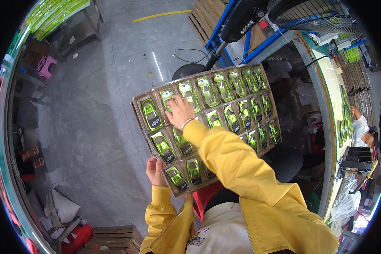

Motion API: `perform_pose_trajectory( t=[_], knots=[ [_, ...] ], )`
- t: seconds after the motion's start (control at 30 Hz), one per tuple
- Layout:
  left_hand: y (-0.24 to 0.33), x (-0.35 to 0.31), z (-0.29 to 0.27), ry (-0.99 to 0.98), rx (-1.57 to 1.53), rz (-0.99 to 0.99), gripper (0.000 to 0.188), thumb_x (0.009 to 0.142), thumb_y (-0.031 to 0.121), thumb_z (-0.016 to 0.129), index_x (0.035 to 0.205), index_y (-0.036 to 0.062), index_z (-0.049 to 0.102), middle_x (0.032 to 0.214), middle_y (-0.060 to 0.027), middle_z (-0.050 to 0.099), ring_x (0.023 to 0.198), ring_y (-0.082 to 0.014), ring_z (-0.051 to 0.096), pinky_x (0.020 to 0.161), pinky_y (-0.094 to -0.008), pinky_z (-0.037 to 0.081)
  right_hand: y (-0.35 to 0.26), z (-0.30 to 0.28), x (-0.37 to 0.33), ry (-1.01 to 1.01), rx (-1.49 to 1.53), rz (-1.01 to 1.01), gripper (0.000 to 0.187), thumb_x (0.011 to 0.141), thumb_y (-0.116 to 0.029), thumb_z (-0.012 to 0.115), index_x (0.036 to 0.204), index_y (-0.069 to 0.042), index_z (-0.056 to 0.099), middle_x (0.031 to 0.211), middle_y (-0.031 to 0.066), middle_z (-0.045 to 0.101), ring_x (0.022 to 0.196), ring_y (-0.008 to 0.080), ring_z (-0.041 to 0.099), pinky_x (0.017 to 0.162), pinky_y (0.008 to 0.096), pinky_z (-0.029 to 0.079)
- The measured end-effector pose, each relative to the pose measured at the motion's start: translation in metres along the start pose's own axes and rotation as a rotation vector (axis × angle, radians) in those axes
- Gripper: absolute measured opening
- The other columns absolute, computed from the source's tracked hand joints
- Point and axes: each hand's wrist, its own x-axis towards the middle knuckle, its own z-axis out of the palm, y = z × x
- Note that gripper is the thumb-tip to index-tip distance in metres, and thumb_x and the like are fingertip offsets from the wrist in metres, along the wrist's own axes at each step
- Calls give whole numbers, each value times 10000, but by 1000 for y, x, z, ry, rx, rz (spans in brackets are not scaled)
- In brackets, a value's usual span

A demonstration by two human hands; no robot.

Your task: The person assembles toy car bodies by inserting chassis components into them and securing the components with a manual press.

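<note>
A shallow brown tray [138, 111] with a compartment for each car holds rows of bright green toy cars [150, 113], tilted in front of me. Its left edge is pinched by my left hand [155, 170], near the front corner. My right hand [182, 111] reaches across the far left part, over a toy car [166, 95] in the back row. The fingers there are apart and curved, with the tips at that car. My right sleeve covers several cars in the middle and front rows.
Beyond the tray stands a black fan [317, 17] on a pole with a round base [189, 72]. Right is a long workbench [326, 80] with more green parts and another person's hand [367, 139]. A pink stool [45, 66] and a wooden pallet [114, 237] are to the left.
</note>
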Motion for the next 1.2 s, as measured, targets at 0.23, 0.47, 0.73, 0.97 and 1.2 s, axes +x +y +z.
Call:
perform_pose_trajectory(
  t=[0.23,0.47,0.73,0.97,1.2],
  knots=[
    [24,63,44,-233,195,140,142,829,40,501,964,11,465,874,-60,596,640,-77,549,513,-180,416,55,-4,-10,-81,-104,-273,110,603,-254,697,664,-181,641,1202,-36,404,1069,189,361,812,391,338],
    [40,92,57,-223,559,152,160,808,28,511,962,-1,475,823,-54,578,613,-85,559,486,-197,427,55,-25,5,185,324,-350,88,699,-203,627,728,-141,572,1128,35,466,1009,264,432,821,393,349],
    [151,18,143,-494,155,254,134,777,-8,562,907,-36,546,800,-31,558,653,-90,536,572,-204,426,81,-144,-78,-106,1393,-16,181,870,-228,477,829,-54,508,816,-30,511,786,41,460,695,195,364],
    [171,-47,293,-1353,454,173,104,740,26,617,817,-38,589,847,-64,591,734,-105,538,697,-235,439,126,-233,-190,-125,1411,410,223,846,-310,514,851,-89,550,768,-11,596,613,46,544,546,171,399],
    [134,-133,408,-1819,950,-301,99,751,96,624,774,4,593,835,-46,595,765,-81,535,708,-216,419,190,-266,-284,72,1642,537,272,848,-307,511,900,-45,559,765,30,613,651,78,588,579,231,490]
  ],
)
